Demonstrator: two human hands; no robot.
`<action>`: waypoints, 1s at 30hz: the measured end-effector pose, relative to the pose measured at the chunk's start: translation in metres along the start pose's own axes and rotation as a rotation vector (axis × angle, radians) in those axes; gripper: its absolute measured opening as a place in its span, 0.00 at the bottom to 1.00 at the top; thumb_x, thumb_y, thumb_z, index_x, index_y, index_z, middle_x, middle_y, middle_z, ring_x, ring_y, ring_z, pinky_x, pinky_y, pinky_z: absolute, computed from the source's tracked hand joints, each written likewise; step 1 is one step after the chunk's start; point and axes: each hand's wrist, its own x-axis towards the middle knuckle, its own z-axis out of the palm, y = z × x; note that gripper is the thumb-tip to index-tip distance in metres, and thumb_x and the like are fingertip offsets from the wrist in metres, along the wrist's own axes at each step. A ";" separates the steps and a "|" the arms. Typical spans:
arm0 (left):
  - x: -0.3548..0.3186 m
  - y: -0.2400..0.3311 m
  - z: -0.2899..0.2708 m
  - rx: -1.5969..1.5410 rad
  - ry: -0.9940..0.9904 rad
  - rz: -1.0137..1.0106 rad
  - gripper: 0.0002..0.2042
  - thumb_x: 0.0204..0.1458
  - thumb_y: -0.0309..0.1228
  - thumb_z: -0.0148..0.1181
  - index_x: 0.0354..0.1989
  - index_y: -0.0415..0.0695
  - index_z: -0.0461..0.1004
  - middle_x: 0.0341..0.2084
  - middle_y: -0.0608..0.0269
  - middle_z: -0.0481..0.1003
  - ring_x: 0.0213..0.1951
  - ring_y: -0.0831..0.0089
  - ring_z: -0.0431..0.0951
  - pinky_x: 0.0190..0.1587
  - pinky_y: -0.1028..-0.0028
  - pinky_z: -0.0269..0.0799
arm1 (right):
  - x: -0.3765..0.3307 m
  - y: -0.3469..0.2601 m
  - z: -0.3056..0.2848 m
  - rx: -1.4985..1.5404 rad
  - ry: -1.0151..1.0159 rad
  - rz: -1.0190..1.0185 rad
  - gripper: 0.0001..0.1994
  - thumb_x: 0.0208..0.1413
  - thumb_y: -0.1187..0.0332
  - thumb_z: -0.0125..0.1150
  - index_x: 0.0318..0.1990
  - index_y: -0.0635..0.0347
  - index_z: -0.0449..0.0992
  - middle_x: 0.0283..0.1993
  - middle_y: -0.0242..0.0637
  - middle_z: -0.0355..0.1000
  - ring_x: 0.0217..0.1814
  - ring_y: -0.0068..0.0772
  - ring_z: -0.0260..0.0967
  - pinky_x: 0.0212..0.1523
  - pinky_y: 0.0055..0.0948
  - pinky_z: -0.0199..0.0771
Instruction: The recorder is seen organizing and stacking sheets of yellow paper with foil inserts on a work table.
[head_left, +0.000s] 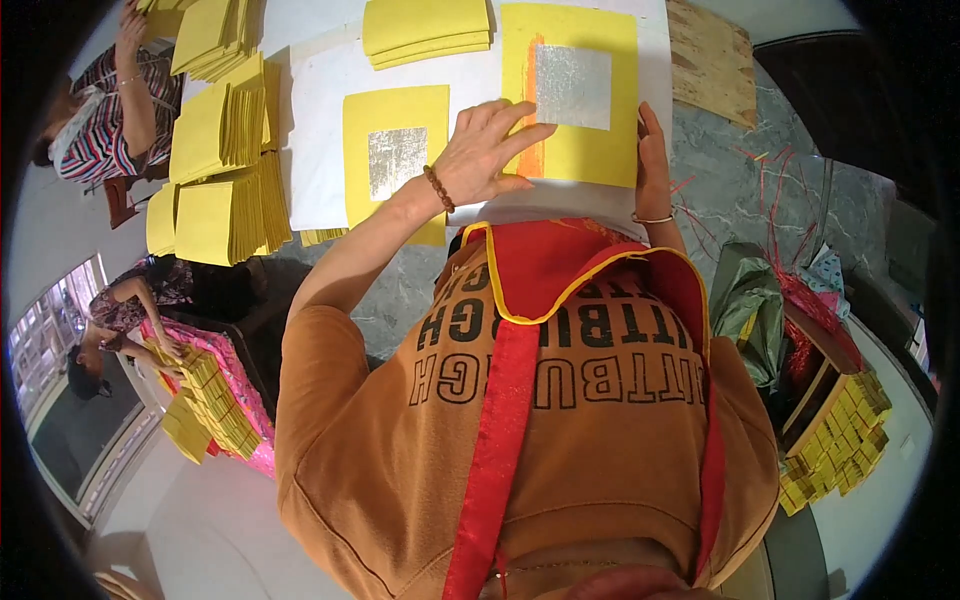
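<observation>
In front of me on the white table (320,110) lies a yellow paper sheet (570,160) with a silver square and an orange stripe down its left part. My left hand (490,150), with a beaded bracelet at the wrist, rests over that sheet's left edge, fingers spread across the stripe. Along the right edge stands my right hand (653,165), fingers stretched out against the paper's side; its thumb is hidden. Under my left forearm, a second yellow sheet with a silver square (396,160) reaches past the table's near edge.
Folded yellow papers (428,30) lie at the far side, and thick bundles (235,130) line the left. Two co-workers (115,120) are at the left, one handling small yellow packets (215,400). On the right are a plywood board (712,60), a green bag (745,310) and more yellow packets (840,440).
</observation>
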 end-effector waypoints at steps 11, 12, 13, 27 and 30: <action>0.005 -0.006 -0.009 -0.126 0.073 0.145 0.12 0.42 0.34 0.62 0.34 0.43 0.74 0.35 0.63 0.72 0.38 0.66 0.69 0.43 0.71 0.66 | -0.004 0.006 0.000 -0.307 0.012 -0.162 0.11 0.55 0.66 0.50 0.41 0.60 0.75 0.62 0.44 0.50 0.66 0.37 0.45 0.63 0.33 0.44; 0.006 -0.008 -0.008 -0.218 0.086 0.115 0.11 0.44 0.33 0.60 0.34 0.42 0.74 0.30 0.61 0.72 0.34 0.64 0.70 0.39 0.70 0.67 | -0.004 0.007 0.000 -0.324 0.020 -0.155 0.11 0.56 0.65 0.49 0.40 0.60 0.75 0.61 0.45 0.51 0.66 0.37 0.45 0.63 0.33 0.44; 0.007 -0.010 -0.007 -0.310 0.099 0.084 0.09 0.46 0.32 0.59 0.33 0.40 0.75 0.25 0.59 0.72 0.29 0.63 0.71 0.35 0.69 0.68 | -0.004 0.007 0.000 -0.324 0.020 -0.156 0.11 0.56 0.65 0.49 0.40 0.60 0.75 0.61 0.45 0.51 0.66 0.37 0.45 0.63 0.33 0.44; 0.017 -0.017 -0.020 -0.413 -0.082 -0.064 0.08 0.48 0.30 0.53 0.30 0.38 0.74 0.25 0.57 0.75 0.29 0.63 0.74 0.36 0.70 0.70 | -0.002 0.004 0.001 -0.180 0.043 -0.042 0.25 0.61 0.52 0.31 0.43 0.61 0.74 0.61 0.44 0.52 0.62 0.37 0.51 0.61 0.30 0.48; 0.019 -0.019 -0.021 -0.528 -0.157 -0.207 0.08 0.48 0.31 0.54 0.30 0.39 0.74 0.22 0.59 0.74 0.25 0.69 0.73 0.32 0.73 0.68 | 0.000 0.007 -0.002 -0.159 0.015 -0.052 0.25 0.61 0.51 0.32 0.43 0.61 0.73 0.61 0.44 0.51 0.61 0.36 0.51 0.61 0.30 0.49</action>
